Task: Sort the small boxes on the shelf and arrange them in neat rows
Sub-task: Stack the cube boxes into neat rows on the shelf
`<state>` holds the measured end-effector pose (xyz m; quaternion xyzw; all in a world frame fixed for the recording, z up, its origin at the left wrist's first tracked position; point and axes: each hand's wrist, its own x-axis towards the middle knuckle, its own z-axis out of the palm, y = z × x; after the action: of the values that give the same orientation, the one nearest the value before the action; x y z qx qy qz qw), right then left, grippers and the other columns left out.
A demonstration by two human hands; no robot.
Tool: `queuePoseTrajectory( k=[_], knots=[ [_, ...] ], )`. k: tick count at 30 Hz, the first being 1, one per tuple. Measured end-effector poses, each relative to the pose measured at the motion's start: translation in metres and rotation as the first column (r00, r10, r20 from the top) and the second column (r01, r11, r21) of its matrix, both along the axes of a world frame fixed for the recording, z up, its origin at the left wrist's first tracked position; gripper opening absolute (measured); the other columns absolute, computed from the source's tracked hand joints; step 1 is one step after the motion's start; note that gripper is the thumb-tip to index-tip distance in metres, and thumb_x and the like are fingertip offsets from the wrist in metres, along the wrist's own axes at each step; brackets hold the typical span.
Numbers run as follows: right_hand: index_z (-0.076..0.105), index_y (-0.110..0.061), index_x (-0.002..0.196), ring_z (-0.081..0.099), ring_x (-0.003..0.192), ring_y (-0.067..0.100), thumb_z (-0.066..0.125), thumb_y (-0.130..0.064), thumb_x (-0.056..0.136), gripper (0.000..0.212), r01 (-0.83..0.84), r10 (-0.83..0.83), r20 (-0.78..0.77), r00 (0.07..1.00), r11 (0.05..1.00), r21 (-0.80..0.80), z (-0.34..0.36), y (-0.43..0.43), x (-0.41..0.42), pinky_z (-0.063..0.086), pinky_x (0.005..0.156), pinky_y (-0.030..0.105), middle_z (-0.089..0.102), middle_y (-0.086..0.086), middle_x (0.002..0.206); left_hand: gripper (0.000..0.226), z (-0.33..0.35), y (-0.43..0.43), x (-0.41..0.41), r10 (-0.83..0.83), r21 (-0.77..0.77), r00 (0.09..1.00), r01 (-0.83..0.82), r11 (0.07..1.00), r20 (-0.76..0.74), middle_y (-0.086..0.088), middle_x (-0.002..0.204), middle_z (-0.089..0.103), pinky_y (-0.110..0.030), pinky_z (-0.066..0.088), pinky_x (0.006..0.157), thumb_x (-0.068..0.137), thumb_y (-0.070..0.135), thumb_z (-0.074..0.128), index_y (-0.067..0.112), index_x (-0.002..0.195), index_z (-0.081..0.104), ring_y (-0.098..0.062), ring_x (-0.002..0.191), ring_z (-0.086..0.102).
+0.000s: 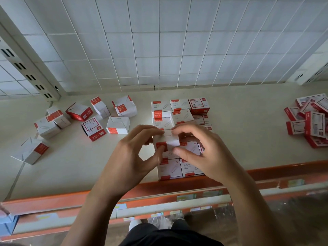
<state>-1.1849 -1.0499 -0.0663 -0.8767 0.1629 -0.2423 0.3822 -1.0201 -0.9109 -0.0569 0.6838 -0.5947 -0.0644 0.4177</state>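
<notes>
1. Left hand (131,155) – centre of frame, fingers curled. It pinches one small white-and-red box (171,142), forefinger at the far edge, thumb on the near side.
2. Right hand (200,150) – just right of centre, fingers curled. It grips the same box from the opposite side, thumb on the near face.
3. The held box sits at centre frame, over the arranged block; whether it rests on the boxes beneath cannot be told.
4. Arranged block of boxes (180,110): centre of the shelf (248,139), in straight rows from the front edge toward the back, boxes touching.
5. Loose boxes (118,125): left half of the frame, scattered, lying at varied angles.
6. Heap of flat red-bordered boxes (312,121): right edge of the frame, overlapping.
7. Wire grid panel (159,41): upper frame, behind the shelf.
8. Orange front rail (53,201): lower left, along the shelf's near edge.
</notes>
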Motion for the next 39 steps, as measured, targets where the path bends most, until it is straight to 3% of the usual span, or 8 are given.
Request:
queuePoseTrajectory(
  k=[5, 8, 14, 20, 24, 28, 31, 39],
  knots=[
    [0.059, -0.022, 0.115, 0.065, 0.099, -0.003, 0.059, -0.04, 0.092, 0.029, 0.122, -0.125, 0.048, 0.991, 0.99, 0.072, 0.001, 0.004, 0.006, 0.051, 0.08, 0.01, 0.065, -0.021, 0.105, 0.058, -0.001, 0.0, 0.0, -0.068, 0.086, 0.997, 0.064, 0.994, 0.047, 0.015, 0.114, 0.055, -0.007, 0.046, 0.076, 0.078, 0.03, 0.078, 0.022, 0.129, 0.052, 0.004, 0.092, 0.053],
    [0.063, -0.019, 0.113, 0.064, 0.099, -0.006, 0.054, -0.046, 0.091, 0.036, 0.187, -0.191, 0.054, 0.98, 0.98, 0.068, 0.0, 0.007, 0.009, 0.05, 0.078, 0.007, 0.064, -0.024, 0.102, 0.053, -0.003, -0.002, 0.0, -0.03, 0.063, 0.996, 0.025, 0.998, 0.083, 0.016, 0.106, 0.056, -0.006, 0.046, 0.074, 0.08, 0.028, 0.075, 0.023, 0.129, 0.054, 0.002, 0.087, 0.054],
    [0.051, -0.024, 0.135, 0.059, 0.109, -0.001, 0.074, -0.034, 0.085, 0.056, 0.086, -0.086, 0.022, 0.996, 0.996, -0.01, 0.005, 0.007, 0.007, 0.048, 0.092, 0.013, 0.059, -0.016, 0.125, 0.051, 0.0, -0.002, 0.009, -0.001, 0.038, 0.999, 0.0, 0.999, 0.037, 0.009, 0.1, 0.064, -0.019, 0.051, 0.069, 0.081, 0.04, 0.068, 0.018, 0.127, 0.058, -0.013, 0.077, 0.057],
    [0.057, -0.011, 0.13, 0.05, 0.128, 0.004, 0.067, -0.023, 0.086, 0.046, 0.017, -0.001, 0.089, 0.996, 0.985, -0.173, 0.006, 0.008, 0.013, 0.041, 0.107, 0.02, 0.058, -0.003, 0.132, 0.054, -0.001, -0.001, 0.012, -0.02, 0.036, 1.0, 0.02, 0.999, 0.005, 0.009, 0.099, 0.064, -0.023, 0.052, 0.069, 0.082, 0.044, 0.065, 0.017, 0.127, 0.058, -0.015, 0.079, 0.058],
    [0.06, -0.009, 0.127, 0.055, 0.124, 0.008, 0.069, -0.021, 0.086, 0.043, 0.014, 0.014, 0.11, 0.994, 0.969, -0.247, 0.005, 0.006, 0.017, 0.044, 0.106, 0.024, 0.062, 0.0, 0.127, 0.054, 0.001, 0.001, 0.015, -0.005, 0.037, 1.0, 0.005, 0.999, -0.014, 0.01, 0.102, 0.065, -0.018, 0.052, 0.072, 0.083, 0.05, 0.063, 0.02, 0.128, 0.057, -0.013, 0.084, 0.058],
    [0.064, -0.006, 0.119, 0.06, 0.117, 0.014, 0.072, -0.019, 0.084, 0.038, 0.064, -0.023, 0.131, 0.991, 0.945, -0.322, 0.004, -0.003, 0.031, 0.049, 0.103, 0.032, 0.066, 0.002, 0.12, 0.056, 0.002, 0.002, 0.016, 0.09, 0.033, 0.996, -0.089, 0.995, -0.019, 0.015, 0.111, 0.06, -0.008, 0.047, 0.076, 0.081, 0.044, 0.066, 0.025, 0.132, 0.051, 0.001, 0.092, 0.056],
    [0.064, -0.009, 0.118, 0.06, 0.116, 0.012, 0.073, -0.019, 0.084, 0.037, 0.082, -0.054, 0.095, 0.994, 0.946, -0.313, 0.001, -0.015, 0.04, 0.049, 0.102, 0.039, 0.067, -0.001, 0.12, 0.061, 0.001, 0.002, 0.02, 0.14, 0.073, 0.99, -0.14, 0.987, 0.011, 0.012, 0.122, 0.058, -0.01, 0.049, 0.07, 0.08, 0.051, 0.057, 0.022, 0.134, 0.051, -0.002, 0.09, 0.059],
    [0.066, -0.02, 0.119, 0.053, 0.126, 0.013, 0.074, -0.028, 0.083, 0.038, 0.118, -0.149, -0.054, 0.987, 0.917, -0.38, -0.009, -0.033, 0.047, 0.041, 0.109, 0.045, 0.066, -0.007, 0.124, 0.052, -0.005, -0.002, 0.022, 0.144, 0.109, 0.984, -0.156, 0.982, 0.108, 0.006, 0.116, 0.061, -0.004, 0.04, 0.064, 0.082, 0.046, 0.057, 0.02, 0.128, 0.057, -0.004, 0.08, 0.055]
  ],
)
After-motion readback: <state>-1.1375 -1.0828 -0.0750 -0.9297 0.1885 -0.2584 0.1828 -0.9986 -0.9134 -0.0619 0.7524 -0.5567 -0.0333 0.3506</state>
